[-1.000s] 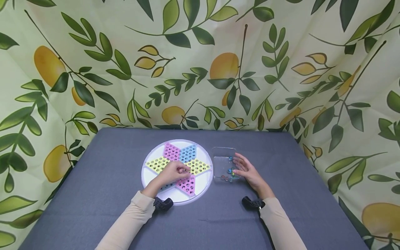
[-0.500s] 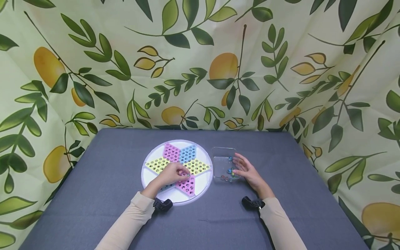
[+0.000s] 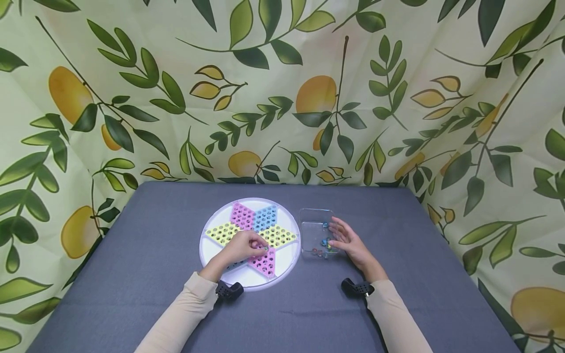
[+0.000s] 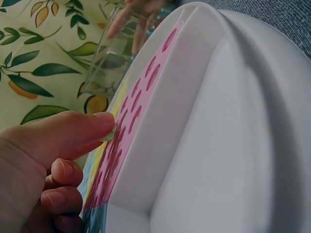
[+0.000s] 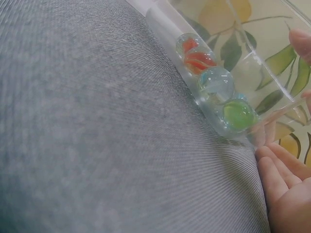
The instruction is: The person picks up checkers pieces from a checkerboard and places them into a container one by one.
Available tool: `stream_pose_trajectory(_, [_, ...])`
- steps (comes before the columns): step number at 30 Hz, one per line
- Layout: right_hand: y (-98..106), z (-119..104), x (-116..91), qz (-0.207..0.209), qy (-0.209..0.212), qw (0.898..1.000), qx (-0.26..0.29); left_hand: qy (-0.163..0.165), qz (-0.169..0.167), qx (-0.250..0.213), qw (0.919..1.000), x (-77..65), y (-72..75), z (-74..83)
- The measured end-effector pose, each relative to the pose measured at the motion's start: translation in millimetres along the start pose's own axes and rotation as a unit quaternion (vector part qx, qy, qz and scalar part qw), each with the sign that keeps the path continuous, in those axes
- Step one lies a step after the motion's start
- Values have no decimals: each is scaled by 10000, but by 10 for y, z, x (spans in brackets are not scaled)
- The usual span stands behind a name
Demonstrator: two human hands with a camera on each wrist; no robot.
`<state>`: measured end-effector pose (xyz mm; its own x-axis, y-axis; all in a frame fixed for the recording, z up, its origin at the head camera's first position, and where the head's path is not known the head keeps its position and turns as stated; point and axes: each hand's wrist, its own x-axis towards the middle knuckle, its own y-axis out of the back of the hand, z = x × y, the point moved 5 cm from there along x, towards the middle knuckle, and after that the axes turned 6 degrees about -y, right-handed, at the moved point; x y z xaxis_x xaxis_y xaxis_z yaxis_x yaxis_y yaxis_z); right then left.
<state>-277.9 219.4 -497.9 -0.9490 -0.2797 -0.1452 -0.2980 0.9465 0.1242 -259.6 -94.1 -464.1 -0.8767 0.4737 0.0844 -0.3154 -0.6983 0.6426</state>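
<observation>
Over the pink and centre part of a round white Chinese checkers board (image 3: 212, 264), my left hand (image 3: 243, 245) pinches a small clear greenish marble (image 4: 109, 135) between thumb and index finger. The marble is at the holes of the pink section (image 4: 138, 97); whether it sits in one cannot be told. To the right of the board stands a clear plastic box (image 3: 316, 212) holding several glass marbles, among them a green one (image 5: 239, 114) and an orange-swirled one (image 5: 199, 60). My right hand (image 3: 350, 241) rests at the box's right side, its fingers loosely extended.
A dark grey cloth (image 3: 282, 318) covers the table under board and box. Behind and beside the table hangs a curtain (image 3: 265, 122) printed with leaves and yellow fruit. Each wrist wears a black camera band, such as the left band (image 3: 229, 290).
My left hand has shifted down slightly over the board, its fingertips nearer the pink section, still pinching the marble. The right hand and the box stay in place.
</observation>
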Motion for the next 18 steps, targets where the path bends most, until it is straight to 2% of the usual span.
stream_pose_trajectory(10, [6, 15, 1, -17, 26, 10000, -35, 55, 23, -94, 9999, 10, -1, -34])
stream_pose_trajectory(18, [9, 6, 4, -5, 4, 10000, -60, -59, 81, -74, 9999, 26, 16, -1])
